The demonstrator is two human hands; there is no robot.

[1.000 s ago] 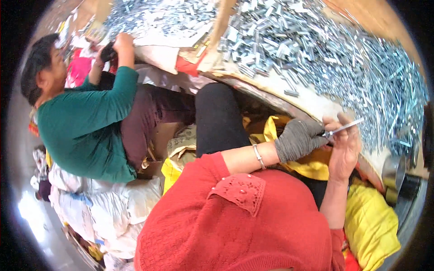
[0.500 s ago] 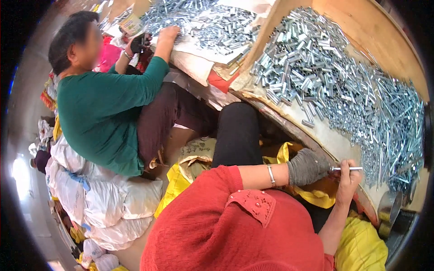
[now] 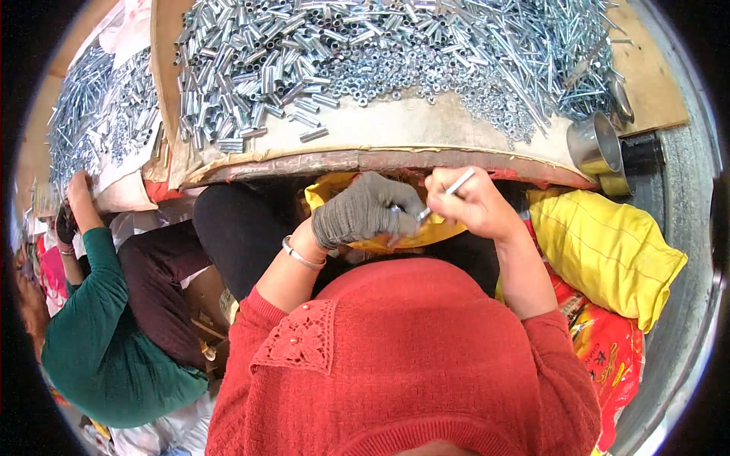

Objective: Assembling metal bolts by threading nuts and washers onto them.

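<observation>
My left hand (image 3: 363,211), in a grey knit glove, is curled closed above my lap. A metallic glint shows between its fingers, but the piece itself is mostly hidden. Close beside it, my bare right hand (image 3: 475,204) pinches a slim silver metal rod (image 3: 461,181). The rod's upper end sticks out above the fingers; its lower end slants down to the gloved fingertips, and I cannot tell whether it touches them. Beyond both hands lies a worktable (image 3: 365,125) with heaps of metal tubes (image 3: 262,64), nuts (image 3: 372,74) and long thin bolts (image 3: 544,57).
A metal cup (image 3: 595,144) stands at the table's right corner. Yellow sacking (image 3: 327,190) hangs under my hands, and a full yellow sack (image 3: 608,254) lies at right above a red printed bag (image 3: 608,357). A co-worker in a green top (image 3: 114,342) sits at left, reaching to another heap.
The view has swung right, so the table now lies straight ahead and the co-worker sits farther left. My hands have come closer together, and the rod is tilted instead of lying level.
</observation>
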